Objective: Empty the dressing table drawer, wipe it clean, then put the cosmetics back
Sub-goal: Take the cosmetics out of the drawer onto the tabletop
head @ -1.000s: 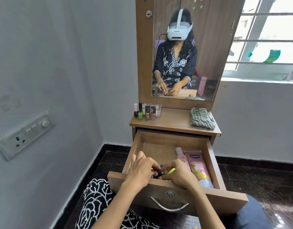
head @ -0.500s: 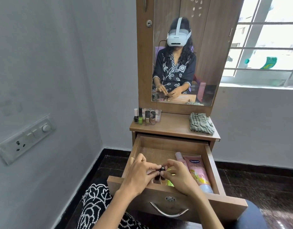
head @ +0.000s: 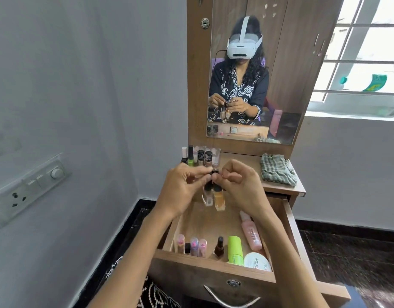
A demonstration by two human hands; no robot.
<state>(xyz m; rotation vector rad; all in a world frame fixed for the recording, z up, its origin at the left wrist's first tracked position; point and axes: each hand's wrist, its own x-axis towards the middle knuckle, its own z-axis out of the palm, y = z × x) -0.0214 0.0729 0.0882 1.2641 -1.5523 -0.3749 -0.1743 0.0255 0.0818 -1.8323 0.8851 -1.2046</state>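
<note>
Presently both hands lift small bottles above the open drawer [head: 213, 266]: left hand [head: 182, 187] pinches the clear bottle [head: 206, 194], right hand [head: 238, 185] the amber bottle [head: 218, 197], by their caps. Likely glass: light, slippery, breakable; gripping the body seems safer.

Two small bottles [head: 213, 195] hang from the hands. The bench [head: 240, 165] carries five nail polish bottles [head: 197, 157] and one checked cloth [head: 277, 170]. In the drawer [head: 213, 266]: three lipsticks [head: 194, 245], one dark nail polish [head: 218, 246], one green tube [head: 235, 250], one pink bottle [head: 250, 233], one round white tub [head: 259, 262].
</note>
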